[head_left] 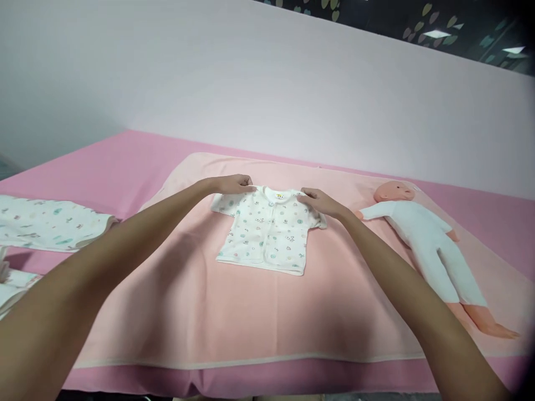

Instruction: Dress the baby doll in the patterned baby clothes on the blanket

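Observation:
A small white baby shirt (267,231) with short sleeves and a printed pattern lies spread out, front up, on a peach blanket (234,312). Its neckline points away from me and its hem towards me. My left hand (234,184) pinches the shirt at the left shoulder, fingers closed. At the right shoulder my right hand (317,200) grips the cloth between thumb and fingers. Parts of both shoulders are hidden under my fingers.
A baby doll (422,228) in a white suit lies on its back at the right. Folded patterned cloth (50,223) lies at the left, with more white cloth (14,287) nearer me. Behind the pink padded surface (108,161) rises a pale wall (292,83).

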Available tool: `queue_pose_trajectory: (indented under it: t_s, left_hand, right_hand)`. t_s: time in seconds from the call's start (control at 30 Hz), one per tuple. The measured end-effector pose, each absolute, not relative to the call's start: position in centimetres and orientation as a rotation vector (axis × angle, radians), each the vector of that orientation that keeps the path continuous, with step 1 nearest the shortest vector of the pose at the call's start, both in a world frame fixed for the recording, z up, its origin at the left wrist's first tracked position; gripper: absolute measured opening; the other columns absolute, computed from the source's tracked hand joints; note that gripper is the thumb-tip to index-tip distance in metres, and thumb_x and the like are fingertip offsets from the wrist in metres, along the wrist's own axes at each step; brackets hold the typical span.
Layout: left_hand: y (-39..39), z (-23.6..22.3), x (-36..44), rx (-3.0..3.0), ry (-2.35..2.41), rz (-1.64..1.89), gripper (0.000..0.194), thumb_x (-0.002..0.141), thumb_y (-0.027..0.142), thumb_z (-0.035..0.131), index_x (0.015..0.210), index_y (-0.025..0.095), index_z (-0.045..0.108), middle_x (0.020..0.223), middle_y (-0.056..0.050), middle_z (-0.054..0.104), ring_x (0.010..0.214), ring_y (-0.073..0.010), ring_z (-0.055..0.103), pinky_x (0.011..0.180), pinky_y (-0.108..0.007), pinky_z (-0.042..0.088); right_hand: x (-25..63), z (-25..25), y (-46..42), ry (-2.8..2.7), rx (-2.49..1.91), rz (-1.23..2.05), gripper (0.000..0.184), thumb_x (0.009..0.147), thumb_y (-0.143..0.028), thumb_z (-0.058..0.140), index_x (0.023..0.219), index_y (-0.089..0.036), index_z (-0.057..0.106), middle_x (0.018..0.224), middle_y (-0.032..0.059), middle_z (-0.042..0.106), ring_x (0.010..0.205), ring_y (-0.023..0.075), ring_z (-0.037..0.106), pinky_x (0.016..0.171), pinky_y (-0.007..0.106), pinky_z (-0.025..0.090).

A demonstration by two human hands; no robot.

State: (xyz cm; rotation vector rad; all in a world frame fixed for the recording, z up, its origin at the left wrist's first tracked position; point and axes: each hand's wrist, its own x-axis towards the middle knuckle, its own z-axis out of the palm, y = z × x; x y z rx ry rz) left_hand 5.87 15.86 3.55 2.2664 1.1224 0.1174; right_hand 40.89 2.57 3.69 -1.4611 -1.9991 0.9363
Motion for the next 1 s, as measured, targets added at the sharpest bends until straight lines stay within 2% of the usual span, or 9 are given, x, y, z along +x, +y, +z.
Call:
queue_pose_trajectory:
  t_s: [0.1, 0.23, 0.47, 0.67, 0.8, 0.9, 1.0]
  left_hand:
    - [13.0, 5.6, 5.7, 2.27, 1.086, 0.167, 0.057, 0.09, 0.078, 0.061, 0.107, 0.024, 0.066, 0.112, -0.011, 0.077, 0.095, -0.0293, 0.073, 0.072, -0.035, 0.049]
    - [8.7, 8.6, 5.8, 2.304, 1.002, 0.344, 0.052, 0.095, 0.073, 0.06, 0.1, 0.022, 0.067, 0.102, -0.009, 0.074, 0.091, -0.0266, 0.07, 0.072, -0.035, 0.048]
    - [-0.8, 15.0, 6.9, 2.279, 0.845, 0.773, 0.042, 0.099, 0.06, 0.064, 0.088, 0.02, 0.062, 0.088, -0.003, 0.063, 0.077, -0.017, 0.058, 0.065, -0.03, 0.039]
    - [-8.8, 19.9, 9.3, 2.236, 0.628, 0.996, 0.043, 0.101, 0.058, 0.065, 0.085, 0.019, 0.061, 0.083, -0.001, 0.056, 0.075, -0.0146, 0.051, 0.064, -0.028, 0.037]
    - [-12.6, 21.4, 10.8, 2.136, 0.456, 1.011, 0.045, 0.101, 0.06, 0.065, 0.083, 0.019, 0.056, 0.081, 0.0, 0.052, 0.074, -0.0149, 0.048, 0.066, -0.029, 0.038]
    - [-14.5, 22.4, 11.1, 2.039, 0.35, 1.091, 0.049, 0.103, 0.063, 0.061, 0.083, 0.02, 0.052, 0.083, -0.001, 0.05, 0.076, -0.0156, 0.049, 0.07, -0.03, 0.041]
    - [-16.1, 23.6, 10.8, 2.08, 0.389, 1.138, 0.05, 0.097, 0.064, 0.073, 0.083, 0.021, 0.051, 0.082, 0.0, 0.048, 0.073, -0.0144, 0.046, 0.066, -0.03, 0.036]
  right_hand:
    - [39.5, 4.8, 0.7, -1.872, -1.331, 0.924, 0.051, 0.1, -0.071, 0.062, 0.086, -0.025, 0.045, 0.085, -0.0013, 0.046, 0.077, 0.0168, 0.046, 0.069, 0.03, 0.038]
    - [37.7, 7.0, -2.3, -1.859, -1.301, 0.812, 0.048, 0.099, -0.068, 0.067, 0.087, -0.024, 0.051, 0.085, -0.0009, 0.05, 0.077, 0.0164, 0.046, 0.068, 0.03, 0.035]
    - [34.2, 12.5, -9.9, -1.752, -1.105, 0.559, 0.049, 0.1, -0.057, 0.069, 0.077, -0.023, 0.042, 0.077, -0.0023, 0.043, 0.074, 0.0152, 0.041, 0.069, 0.03, 0.032]
    - [30.7, 16.8, -15.8, -1.591, -0.983, 0.575, 0.045, 0.097, -0.054, 0.074, 0.076, -0.023, 0.049, 0.074, -0.0034, 0.044, 0.071, 0.0147, 0.043, 0.066, 0.029, 0.034]
    - [29.1, 19.3, -19.1, -1.605, -0.873, 0.701, 0.043, 0.097, -0.058, 0.075, 0.083, -0.023, 0.057, 0.077, -0.0025, 0.052, 0.072, 0.0152, 0.049, 0.067, 0.029, 0.039]
    - [28.8, 21.1, -21.2, -1.667, -0.791, 0.696, 0.039, 0.096, -0.057, 0.077, 0.091, -0.023, 0.06, 0.085, -0.0014, 0.059, 0.081, 0.0163, 0.057, 0.076, 0.03, 0.047]
    - [29.0, 22.4, -22.7, -1.745, -0.738, 0.666, 0.038, 0.093, -0.055, 0.082, 0.101, -0.025, 0.06, 0.1, 0.0001, 0.067, 0.098, 0.0187, 0.065, 0.089, 0.032, 0.053]
